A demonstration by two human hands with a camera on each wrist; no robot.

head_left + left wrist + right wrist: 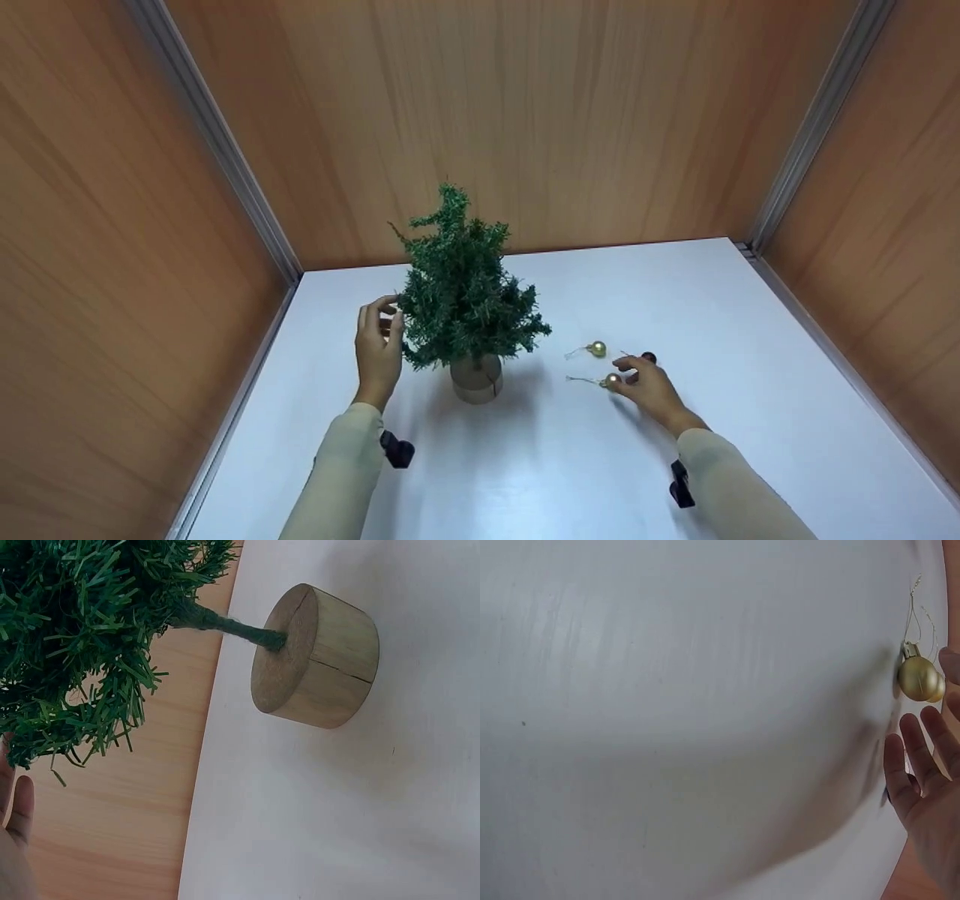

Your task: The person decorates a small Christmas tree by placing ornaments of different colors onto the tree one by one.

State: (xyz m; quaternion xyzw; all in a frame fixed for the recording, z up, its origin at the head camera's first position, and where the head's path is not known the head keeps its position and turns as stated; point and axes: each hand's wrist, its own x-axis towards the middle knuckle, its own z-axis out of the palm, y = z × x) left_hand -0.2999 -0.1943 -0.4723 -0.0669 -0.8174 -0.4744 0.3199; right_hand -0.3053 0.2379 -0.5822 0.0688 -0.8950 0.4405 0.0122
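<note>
A small artificial Christmas tree point(469, 292) stands upright on its round wooden base point(322, 660). At its left side is my left hand point(379, 352), fingers bent loosely by the outer branches; whether they touch is unclear. In the left wrist view only part of that hand point(16, 817) shows. My right hand point(649, 394) hovers over the table with its fingers spread around a gold ball ornament point(916, 677), a gap showing before the fingers. Another gold ball point(597, 349) lies just beyond. Past the fingertips is a dark ball point(649, 358), partly hidden by the hand.
The white table point(540, 465) is bordered by wood-grain panels point(570, 120) at the back and both sides, with grey metal strips point(810, 112) at the corners. Thin hanging loops point(581, 379) trail leftward from the gold balls.
</note>
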